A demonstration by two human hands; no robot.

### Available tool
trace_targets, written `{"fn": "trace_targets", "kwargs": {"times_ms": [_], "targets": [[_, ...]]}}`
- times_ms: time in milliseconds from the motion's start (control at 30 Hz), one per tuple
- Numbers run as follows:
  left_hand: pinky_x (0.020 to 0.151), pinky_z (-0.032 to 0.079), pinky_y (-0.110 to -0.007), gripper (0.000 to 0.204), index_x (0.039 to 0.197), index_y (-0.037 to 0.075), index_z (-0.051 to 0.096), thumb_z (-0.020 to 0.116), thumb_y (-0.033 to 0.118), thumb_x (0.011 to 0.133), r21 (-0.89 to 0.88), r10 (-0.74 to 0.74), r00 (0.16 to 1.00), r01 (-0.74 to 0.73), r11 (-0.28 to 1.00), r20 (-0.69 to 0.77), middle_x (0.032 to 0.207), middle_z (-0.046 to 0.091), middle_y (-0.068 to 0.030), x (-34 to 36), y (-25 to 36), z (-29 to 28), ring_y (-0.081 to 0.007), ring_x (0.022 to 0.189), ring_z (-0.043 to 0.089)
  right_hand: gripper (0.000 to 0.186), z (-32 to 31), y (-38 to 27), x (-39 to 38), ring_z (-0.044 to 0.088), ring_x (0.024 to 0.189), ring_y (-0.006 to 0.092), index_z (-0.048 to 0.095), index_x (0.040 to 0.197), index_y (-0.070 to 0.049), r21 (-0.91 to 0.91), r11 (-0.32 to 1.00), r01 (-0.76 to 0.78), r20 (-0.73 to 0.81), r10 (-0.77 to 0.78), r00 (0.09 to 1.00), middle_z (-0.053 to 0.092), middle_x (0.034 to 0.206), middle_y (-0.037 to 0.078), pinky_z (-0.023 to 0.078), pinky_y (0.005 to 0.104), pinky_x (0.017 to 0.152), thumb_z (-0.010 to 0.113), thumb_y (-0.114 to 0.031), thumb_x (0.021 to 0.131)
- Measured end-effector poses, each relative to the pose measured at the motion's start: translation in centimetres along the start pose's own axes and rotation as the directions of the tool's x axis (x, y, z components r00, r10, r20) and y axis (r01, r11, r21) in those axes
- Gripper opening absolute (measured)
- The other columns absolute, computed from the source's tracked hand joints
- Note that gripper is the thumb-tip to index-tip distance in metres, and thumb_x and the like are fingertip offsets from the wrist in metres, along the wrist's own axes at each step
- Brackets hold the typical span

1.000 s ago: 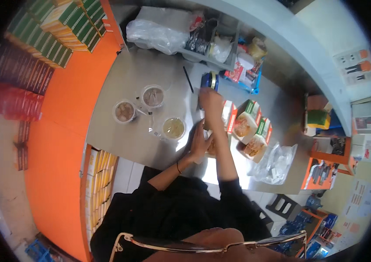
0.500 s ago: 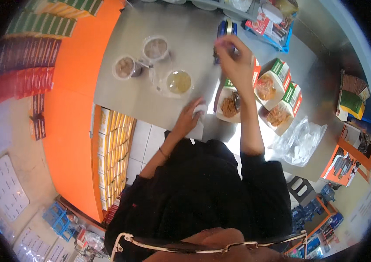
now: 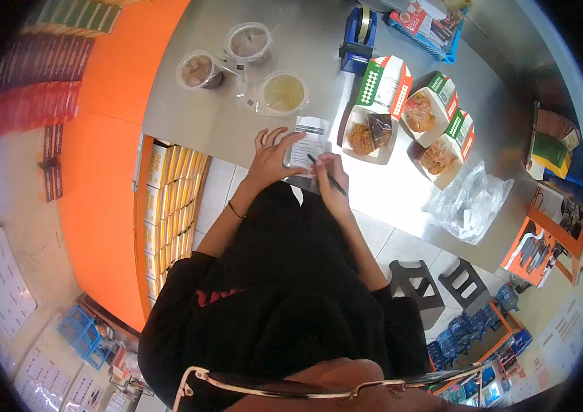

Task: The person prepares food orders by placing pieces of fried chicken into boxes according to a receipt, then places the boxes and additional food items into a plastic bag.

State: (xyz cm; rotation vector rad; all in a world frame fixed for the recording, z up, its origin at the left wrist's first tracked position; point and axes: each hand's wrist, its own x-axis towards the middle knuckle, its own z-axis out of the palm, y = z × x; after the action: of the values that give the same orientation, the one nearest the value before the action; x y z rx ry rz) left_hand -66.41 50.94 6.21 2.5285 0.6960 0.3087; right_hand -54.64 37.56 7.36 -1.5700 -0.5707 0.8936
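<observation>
A printed paper slip [image 3: 308,134] lies near the counter's front edge. My left hand [image 3: 271,158] is on its left side with fingers spread, pressing it. My right hand [image 3: 330,178] grips a black pen [image 3: 332,177], its point at the slip. To the right stand open food boxes, one with fried food and a dark packet [image 3: 361,137], two more with food [image 3: 419,113] [image 3: 437,158]. Behind the slip are lidded cups: a pale yellow drink [image 3: 283,91], an iced dark one [image 3: 196,69] and another [image 3: 249,42].
A blue tape dispenser [image 3: 356,48] and blue basket [image 3: 425,31] stand at the back. A crumpled plastic bag [image 3: 473,202] lies right on the steel counter [image 3: 195,127]. An orange cabinet [image 3: 99,213] borders the left; black stools [image 3: 411,292] are on the floor below right.
My right hand has come down from near the tape dispenser to the slip, now with the pen. My left hand has spread over the slip. The view has shifted over the counter.
</observation>
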Motion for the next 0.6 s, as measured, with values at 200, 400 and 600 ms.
{"fn": "trace_targets", "kwargs": {"times_ms": [200, 400, 600], "targets": [[0.105, 0.013, -0.048, 0.088, 0.134, 0.018, 0.037, 0.072, 0.055, 0.061, -0.029, 0.022, 1.0, -0.022, 0.999, 0.006, 0.131, 0.046, 0.0018, -0.3, -0.7, 0.3, -0.0243, 0.126, 0.035, 0.01, 1.5, -0.5, 4.3, 0.057, 0.068, 0.0422, 0.043, 0.086, 0.0, -0.299, 0.927, 0.226, 0.164, -0.183, 0.969, 0.056, 0.074, 0.023, 0.044, 0.0417, 0.059, 0.052, -0.005, 0.086], [0.101, 0.021, -0.048, 0.086, 0.129, 0.014, 0.042, 0.076, 0.051, 0.059, -0.074, -0.03, 1.0, 0.031, 0.997, 0.006, 0.129, 0.042, -0.014, -0.9, -0.9, 0.1, -0.0254, 0.121, 0.038, 0.007, 2.1, -0.8, 2.4, 0.055, 0.075, 0.0428, 0.047, 0.091, -0.001, -0.527, 0.822, 0.216, 0.064, -0.216, 0.974, 0.053, 0.083, 0.023, 0.044, 0.0467, 0.063, 0.05, -0.004, 0.086], [0.075, 0.038, -0.036, 0.036, 0.089, 0.011, 0.055, 0.073, 0.035, 0.069, -0.058, 0.262, 0.945, -0.278, 0.959, -0.196, 0.088, 0.056, -0.0051, -1.6, -1.5, 1.9, -0.0213, 0.086, 0.053, 0.035, 2.5, -1.7, 8.1, 0.054, 0.092, 0.0393, 0.054, 0.106, -0.006, -0.768, 0.492, 0.41, 0.113, -0.526, 0.843, 0.049, 0.111, 0.021, 0.045, 0.0446, 0.08, 0.049, 0.006, 0.074]]}}
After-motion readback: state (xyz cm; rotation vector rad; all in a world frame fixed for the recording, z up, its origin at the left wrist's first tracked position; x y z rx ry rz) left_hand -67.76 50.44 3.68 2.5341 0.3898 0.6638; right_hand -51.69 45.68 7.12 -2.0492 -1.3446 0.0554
